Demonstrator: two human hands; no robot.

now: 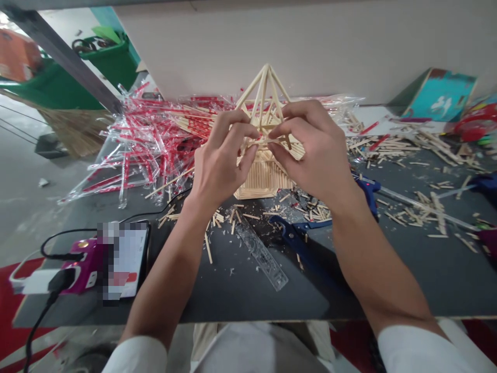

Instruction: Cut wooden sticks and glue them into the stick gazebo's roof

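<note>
A small model made of thin wooden sticks (258,178) stands on the dark table, with a stick-walled lower part and an open pyramid frame (266,77) on top. In front of its upper part, a short wooden stick (267,141) spans the gap between my hands. My left hand (225,150) pinches its left end between thumb and fingers. At the other end, my right hand (314,150) is closed, thumb and fingertips on the stick. My fingers hide part of the model's middle, so I cannot tell whether the stick touches it.
Red-and-clear plastic wrappers (155,137) heap up behind my left hand. Nearer lie a clear ruler (264,254), a blue-handled cutter (297,241), a blue glue gun (367,191) and scattered stick offcuts (388,150). A phone (130,259) rests beside a purple power adapter (83,264).
</note>
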